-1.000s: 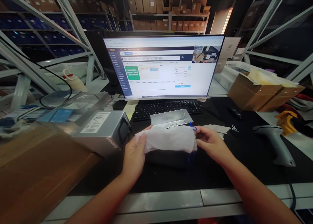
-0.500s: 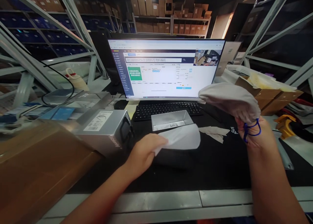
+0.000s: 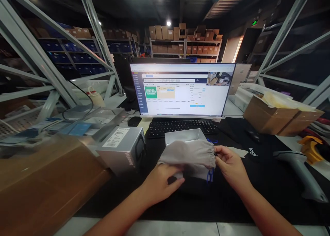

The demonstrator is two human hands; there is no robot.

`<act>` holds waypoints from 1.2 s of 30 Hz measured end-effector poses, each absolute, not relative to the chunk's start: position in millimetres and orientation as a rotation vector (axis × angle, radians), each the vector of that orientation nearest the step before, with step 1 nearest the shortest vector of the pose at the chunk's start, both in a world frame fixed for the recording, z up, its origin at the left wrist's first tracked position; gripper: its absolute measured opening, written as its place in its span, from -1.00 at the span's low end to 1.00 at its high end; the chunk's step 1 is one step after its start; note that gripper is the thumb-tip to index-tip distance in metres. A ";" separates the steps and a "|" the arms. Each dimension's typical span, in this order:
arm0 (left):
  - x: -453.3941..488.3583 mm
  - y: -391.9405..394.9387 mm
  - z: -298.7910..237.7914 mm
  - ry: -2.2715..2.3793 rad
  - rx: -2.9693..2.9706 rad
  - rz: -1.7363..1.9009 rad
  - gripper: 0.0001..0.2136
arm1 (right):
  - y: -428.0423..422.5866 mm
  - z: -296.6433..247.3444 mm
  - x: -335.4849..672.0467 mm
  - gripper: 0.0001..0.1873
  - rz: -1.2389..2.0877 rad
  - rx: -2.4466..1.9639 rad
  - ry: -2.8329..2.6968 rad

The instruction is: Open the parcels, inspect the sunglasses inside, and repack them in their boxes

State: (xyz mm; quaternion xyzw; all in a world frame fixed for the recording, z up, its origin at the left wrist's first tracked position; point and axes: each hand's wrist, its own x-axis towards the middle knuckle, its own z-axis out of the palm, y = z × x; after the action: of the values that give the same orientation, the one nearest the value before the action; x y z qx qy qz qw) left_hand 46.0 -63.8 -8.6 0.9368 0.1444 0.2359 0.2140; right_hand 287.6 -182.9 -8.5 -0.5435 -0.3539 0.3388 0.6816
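A grey drawstring pouch (image 3: 189, 155) with a blue cord lies across a dark object on the black desk mat (image 3: 257, 191). My left hand (image 3: 161, 184) is closed on the pouch's lower left edge. My right hand (image 3: 229, 163) pinches its gathered mouth at the right, where the blue cord hangs. Just behind the pouch sits an open silver box tray (image 3: 185, 136). A silver product box (image 3: 123, 151) stands to the left of my hands.
A monitor (image 3: 182, 89) and black keyboard (image 3: 182, 126) are behind the tray. A large brown carton (image 3: 43, 184) fills the near left. A grey barcode scanner (image 3: 300, 174), a mouse (image 3: 254, 136) and an open cardboard box (image 3: 278, 112) are on the right.
My right hand brought the grey pouch down from up at the right onto the object in front of me. My left hand shifted to the pouch's lower edge. The camera tilted upward.
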 end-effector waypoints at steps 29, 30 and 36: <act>-39.4 -57.3 -9.5 0.821 3.073 1.778 -0.88 | -188.5 7.8 333.3 -0.64 0.439 -1.091 -0.562; -43.0 -57.9 -19.6 0.805 3.169 1.561 -0.93 | -188.4 8.3 330.6 -0.64 0.433 -1.098 -0.563; -35.2 -69.5 -47.1 1.078 3.062 0.588 -0.83 | -188.8 8.1 307.5 -0.69 0.450 -1.138 -0.592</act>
State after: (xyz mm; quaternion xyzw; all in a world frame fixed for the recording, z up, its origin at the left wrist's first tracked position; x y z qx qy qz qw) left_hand -35.2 -69.5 -47.1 0.9253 0.3258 0.1777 -0.0785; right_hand 307.5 -188.8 8.1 -0.5262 -0.2736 0.2082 0.7778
